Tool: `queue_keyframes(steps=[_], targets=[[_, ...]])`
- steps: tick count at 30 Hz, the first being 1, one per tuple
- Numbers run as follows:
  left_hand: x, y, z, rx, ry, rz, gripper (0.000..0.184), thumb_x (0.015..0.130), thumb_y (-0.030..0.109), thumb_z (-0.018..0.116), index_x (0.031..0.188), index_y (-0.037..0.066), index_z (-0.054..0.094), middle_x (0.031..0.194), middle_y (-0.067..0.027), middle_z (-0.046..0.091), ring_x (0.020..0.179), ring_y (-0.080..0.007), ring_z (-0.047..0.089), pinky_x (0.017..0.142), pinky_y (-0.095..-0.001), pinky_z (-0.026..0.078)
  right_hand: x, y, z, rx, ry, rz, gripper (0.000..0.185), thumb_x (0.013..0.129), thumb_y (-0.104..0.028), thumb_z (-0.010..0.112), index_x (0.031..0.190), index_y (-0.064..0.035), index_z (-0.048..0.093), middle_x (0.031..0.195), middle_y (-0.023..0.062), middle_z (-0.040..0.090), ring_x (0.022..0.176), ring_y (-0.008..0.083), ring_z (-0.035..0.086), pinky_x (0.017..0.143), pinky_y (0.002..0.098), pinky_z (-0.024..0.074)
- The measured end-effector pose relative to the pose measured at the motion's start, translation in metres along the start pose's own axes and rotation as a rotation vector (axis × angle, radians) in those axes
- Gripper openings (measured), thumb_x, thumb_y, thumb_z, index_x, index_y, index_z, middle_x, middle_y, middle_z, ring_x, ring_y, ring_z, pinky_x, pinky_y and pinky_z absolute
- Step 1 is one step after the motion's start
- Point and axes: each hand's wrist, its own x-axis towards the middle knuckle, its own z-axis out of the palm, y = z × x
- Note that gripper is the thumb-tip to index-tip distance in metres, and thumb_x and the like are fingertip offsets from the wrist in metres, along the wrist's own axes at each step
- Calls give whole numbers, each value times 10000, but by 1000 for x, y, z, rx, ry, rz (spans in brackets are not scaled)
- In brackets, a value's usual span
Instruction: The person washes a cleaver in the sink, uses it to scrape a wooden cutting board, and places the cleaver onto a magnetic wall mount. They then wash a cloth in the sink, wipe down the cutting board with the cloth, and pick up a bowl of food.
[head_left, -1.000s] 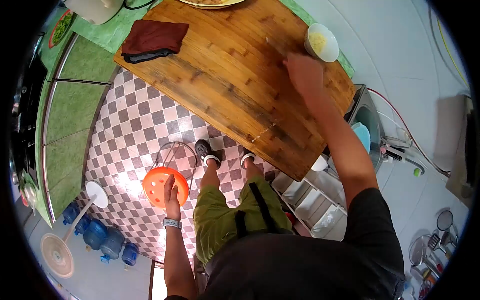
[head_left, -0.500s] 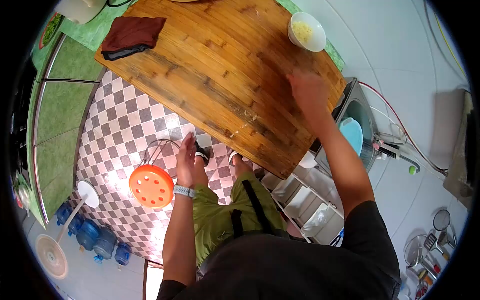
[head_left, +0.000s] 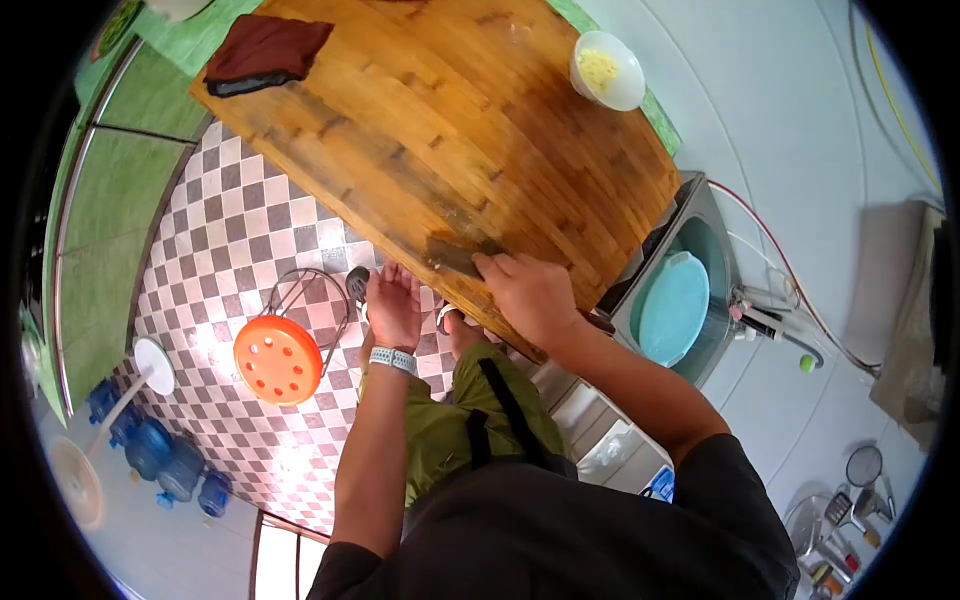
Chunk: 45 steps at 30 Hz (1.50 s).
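Note:
My right hand (head_left: pixel 530 292) is closed round a kitchen knife, most of its handle hidden by the fingers. The dark blade (head_left: pixel 455 256) lies low against the wooden board (head_left: pixel 480 140), close to its front edge. Pale crumbs show by the blade. Just below that edge my left hand (head_left: pixel 394 305) is held out, palm up and fingers apart, with nothing clearly visible in it. A white bowl (head_left: pixel 622 80) of finely chopped pale-yellow bits (head_left: pixel 598 70) stands at the board's far right corner.
A folded brown cloth (head_left: pixel 270 50) lies at the board's left. To the right is a sink (head_left: pixel 715 225) holding a light-blue basin (head_left: pixel 673 308). An orange stool (head_left: pixel 278 360) stands on the checkered floor, left of my legs.
My right hand has come from the board's right side down to its front edge, where the blade now shows. My left hand has moved slightly right and turned palm up under the edge.

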Motion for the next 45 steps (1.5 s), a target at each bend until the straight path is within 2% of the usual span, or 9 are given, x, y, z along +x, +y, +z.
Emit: queue_keyframes(steps=[6, 15, 21, 26, 33, 35, 39, 41, 45], targets=[[11, -18, -11, -236, -362, -83, 416, 1030, 372, 385, 1203, 41, 567, 1223, -68, 623, 1126, -187, 593, 974, -322, 483, 79, 32, -5, -106, 13, -71, 297, 786, -132, 612, 1079, -84, 637, 834, 19, 630, 752, 185, 650, 582, 308, 535], [-3, -35, 11, -272, 43, 146, 461, 1035, 326, 337, 1333, 30, 528, 1345, -78, 582, 1227, -165, 560, 1000, -304, 477, 13, -5, 2, -121, -74, -284, 353, 773, -145, 629, 1117, -78, 659, 925, 4, 627, 686, 197, 607, 559, 309, 503], [-14, -36, 47, -351, -8, 326, 530, 1031, 332, 330, 1436, 7, 436, 1465, -102, 477, 1357, -203, 448, 1114, -345, 388, -3, 22, -9, -77, -48, -355, 280, 792, -234, 638, 1030, -89, 666, 790, 21, 604, 642, 188, 606, 509, 312, 498], [-16, -41, 52, -392, -51, 370, 554, 1027, 327, 337, 1457, -19, 387, 1515, -119, 413, 1416, -233, 373, 1172, -380, 321, 10, 49, -8, -275, -103, 100, 137, 890, -230, 643, 870, -94, 650, 690, 77, 611, 647, 303, 645, 521, 418, 498], [-21, -46, 51, -419, -99, 373, 539, 1029, 296, 341, 1469, -13, 373, 1517, -125, 416, 1407, -240, 390, 1158, -390, 343, -19, -11, 0, -110, -97, 158, 141, 894, -195, 633, 944, -67, 661, 781, 98, 644, 732, 307, 662, 557, 425, 510], [-22, -48, 49, -419, -109, 378, 537, 1030, 294, 341, 1469, -14, 373, 1517, -128, 416, 1404, -240, 395, 1150, -386, 354, -26, -25, 5, 81, -45, 121, 218, 904, -253, 633, 835, -48, 615, 837, 132, 654, 678, 350, 634, 564, 451, 497], [-24, -48, 49, -394, -122, 374, 533, 1032, 289, 347, 1469, -15, 371, 1516, -136, 415, 1395, -233, 411, 1121, -361, 393, -20, -30, -6, 173, -96, 85, 247, 902, -276, 649, 850, -34, 642, 765, 142, 640, 663, 360, 627, 562, 452, 491], [-24, -48, 45, -385, -131, 375, 534, 1034, 302, 352, 1468, -9, 377, 1523, -125, 407, 1405, -218, 394, 1127, -342, 376, -16, -19, -16, -1, -230, 276, 217, 887, -233, 654, 916, -22, 696, 720, 138, 642, 672, 369, 642, 608, 441, 512], [-22, -51, 38, -374, -130, 371, 528, 1035, 311, 359, 1468, 10, 391, 1545, -97, 382, 1424, -190, 362, 1123, -305, 360, -6, 55, -15, 573, -39, 489, 257, 873, -235, 717, 919, 18, 708, 793, 189, 697, 682, 282, 683, 640, 373, 515]])
